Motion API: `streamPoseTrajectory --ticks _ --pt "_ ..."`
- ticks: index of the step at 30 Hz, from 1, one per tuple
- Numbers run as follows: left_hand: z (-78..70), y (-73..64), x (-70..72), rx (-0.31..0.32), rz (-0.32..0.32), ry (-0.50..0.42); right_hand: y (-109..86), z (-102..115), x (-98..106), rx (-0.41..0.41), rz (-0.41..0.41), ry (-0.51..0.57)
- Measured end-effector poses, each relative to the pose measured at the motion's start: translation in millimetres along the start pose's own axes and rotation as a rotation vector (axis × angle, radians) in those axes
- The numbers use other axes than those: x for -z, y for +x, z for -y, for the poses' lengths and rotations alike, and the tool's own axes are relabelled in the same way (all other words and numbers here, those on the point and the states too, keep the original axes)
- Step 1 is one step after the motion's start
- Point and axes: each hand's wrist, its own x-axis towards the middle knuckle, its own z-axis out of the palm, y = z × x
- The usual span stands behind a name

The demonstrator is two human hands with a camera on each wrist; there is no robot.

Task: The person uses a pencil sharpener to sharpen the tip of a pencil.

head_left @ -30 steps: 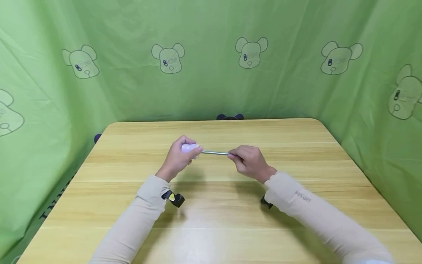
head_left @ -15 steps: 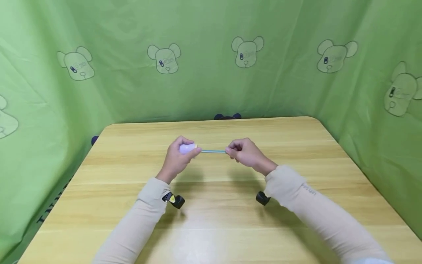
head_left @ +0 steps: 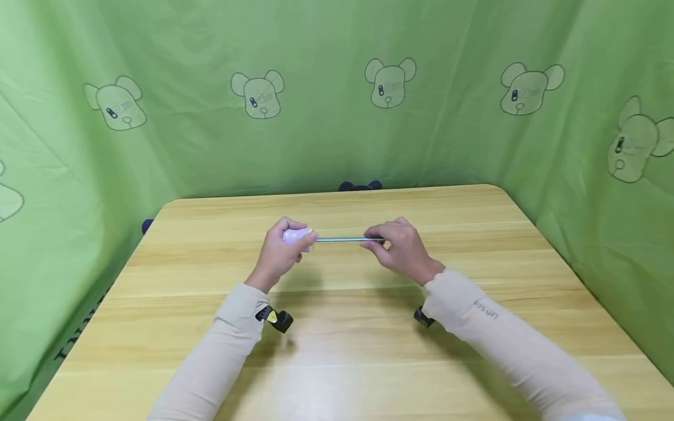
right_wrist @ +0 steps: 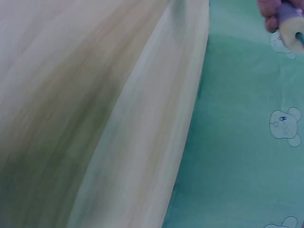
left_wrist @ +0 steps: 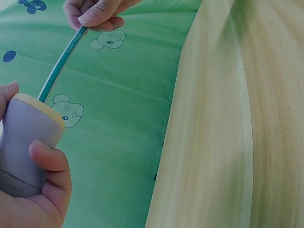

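Observation:
A lilac, barrel-shaped pencil sharpener (left_wrist: 31, 126) with a cream top is held above the table in my left hand (head_left: 274, 257), fingers and thumb wrapped round it. A green pencil (head_left: 339, 238) runs level from the hole in its top (right_wrist: 290, 35) across to my right hand (head_left: 404, 248). My right thumb and fingertips pinch the pencil near its far end. The pencil's tip is hidden inside the sharpener. In the right wrist view only part of the sharpener shows, at the upper right corner, and the right hand is out of sight.
Below both hands spreads a wood-grain table (head_left: 342, 327) with rounded back corners. A green curtain (head_left: 326, 140) printed with bear heads surrounds its back and sides. Black wrist cameras (head_left: 282, 321) hang beneath the cuffs.
My right fingers have shifted their pinch on the pencil, rolling over and back as the hand turns. The left hand keeps the sharpener nearly still; the head view has swung slightly right.

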Motion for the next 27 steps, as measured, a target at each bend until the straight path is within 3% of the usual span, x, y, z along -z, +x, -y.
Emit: streamPoseTrajectory --ticks 6,13,20,24,27 --pt "-2.0 0.1 2.3 -0.004 0.015 -0.011 -3.8 -5 -6 0.194 -0.092 -0.079" --pt "-2.0 -1.2 4.7 -0.011 0.023 -0.026 -2.4 -4 -10 0.23 -0.136 -0.043" --pt "-1.1 -2.0 4.8 0.016 0.013 -0.002 -1.2 -3 -13 0.131 -0.113 0.035" --pt "-4.2 1.6 2.6 -0.019 0.01 0.006 4.1 -2 -9 -0.023 -0.055 0.078" --pt "-2.9 0.4 2.4 0.002 0.001 0.013 4.5 1 -8 -0.135 0.015 0.13"
